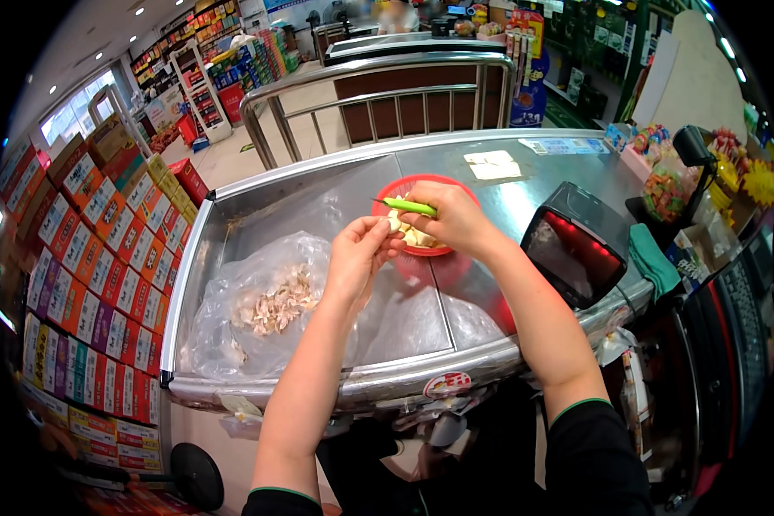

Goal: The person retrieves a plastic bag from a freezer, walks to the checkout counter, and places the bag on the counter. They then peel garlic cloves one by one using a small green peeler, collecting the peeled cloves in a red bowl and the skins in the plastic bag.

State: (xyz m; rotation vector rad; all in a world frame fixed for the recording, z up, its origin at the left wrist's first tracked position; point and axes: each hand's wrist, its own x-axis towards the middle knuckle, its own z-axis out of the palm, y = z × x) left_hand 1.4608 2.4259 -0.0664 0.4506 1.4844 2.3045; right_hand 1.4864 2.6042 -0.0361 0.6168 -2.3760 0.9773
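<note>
My left hand (364, 248) pinches a pale peeled garlic clove (394, 223) between thumb and fingers. In my right hand (450, 213) is a small knife with a bright green handle (410, 206), its thin dark blade pointing left above the clove. Both hands are over the near left side of a red plastic basket (466, 187), which holds several peeled cloves (420, 238). To the left, a clear plastic bag (222, 348) lies spread on the metal counter, with a heap of dry garlic skins (277, 306) on it.
A barcode scanner (577, 248) stands right of the basket on the steel checkout counter (419, 322), beside a green cloth (653, 261). Bagged sweets (667, 190) sit at the far right. Stacked cartons (103, 258) rise along the left, and a metal railing (387, 64) runs behind the counter.
</note>
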